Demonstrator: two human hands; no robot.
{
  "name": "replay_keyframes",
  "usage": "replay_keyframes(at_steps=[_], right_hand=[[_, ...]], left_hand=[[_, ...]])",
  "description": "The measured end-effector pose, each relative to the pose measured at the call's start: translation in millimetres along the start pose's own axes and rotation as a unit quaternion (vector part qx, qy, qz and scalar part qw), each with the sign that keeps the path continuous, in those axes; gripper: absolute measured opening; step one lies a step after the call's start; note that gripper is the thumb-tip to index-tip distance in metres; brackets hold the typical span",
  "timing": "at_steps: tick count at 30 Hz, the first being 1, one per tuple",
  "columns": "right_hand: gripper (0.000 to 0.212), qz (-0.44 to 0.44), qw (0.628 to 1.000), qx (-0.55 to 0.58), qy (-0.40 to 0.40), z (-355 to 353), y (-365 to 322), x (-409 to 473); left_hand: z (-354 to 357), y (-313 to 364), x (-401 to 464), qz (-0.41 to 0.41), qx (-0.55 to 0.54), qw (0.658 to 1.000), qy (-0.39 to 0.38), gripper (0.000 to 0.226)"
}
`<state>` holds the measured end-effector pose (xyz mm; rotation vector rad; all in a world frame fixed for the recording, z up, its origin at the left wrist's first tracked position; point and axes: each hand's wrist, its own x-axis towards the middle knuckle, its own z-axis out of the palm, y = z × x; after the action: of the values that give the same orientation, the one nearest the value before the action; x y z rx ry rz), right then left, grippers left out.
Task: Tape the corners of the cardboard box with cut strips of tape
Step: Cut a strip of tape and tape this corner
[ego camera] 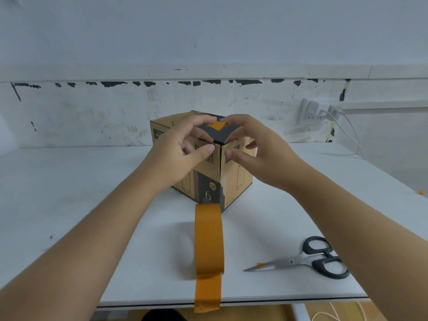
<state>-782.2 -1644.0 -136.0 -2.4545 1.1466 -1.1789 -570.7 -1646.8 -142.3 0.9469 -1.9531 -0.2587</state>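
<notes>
— Grip first: how is the brown printed cardboard box being held?

— It is grasped by both hands at its near top corner; the left hand is curled over the top edge with the thumb pressed on the left face, and the right hand is curled likewise with the thumb set on the right face; neither is released, and nothing else is carried in them.

— And where is the box found?

— It is stood on the white surface, one vertical edge turned toward the camera; a short orange strip of tape is seen on its dark top between the fingers.

— Which step is judged to be in hand?

— A cut strip is being smoothed down at that corner, it is thought; whether it is fully stuck cannot be told.

— What would be called for next?

— Probably a fresh strip; the orange roll of tape is stood just before the box with its loose end hung over the surface edge, and the grey-handled scissors are laid to the right; a length would have to be drawn and cut cleanly.
</notes>
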Motion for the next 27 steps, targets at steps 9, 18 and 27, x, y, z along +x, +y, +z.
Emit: replay_keyframes(at_steps=[9,18,27], right_hand=[[0.048,0.011,1.000,-0.022,0.017,3,-4,3],[0.045,0.010,0.999,-0.049,0.008,2,-4,3],[0.044,0.008,0.999,-0.038,0.025,7,-2,5]], left_hand=[[8,-4,2,-0.004,-0.003,1.000,0.015,0.045],[9,-5,4,0.000,-0.002,1.000,0.002,0.047],[11,-7,5,0.002,0.002,1.000,0.016,0.048]])
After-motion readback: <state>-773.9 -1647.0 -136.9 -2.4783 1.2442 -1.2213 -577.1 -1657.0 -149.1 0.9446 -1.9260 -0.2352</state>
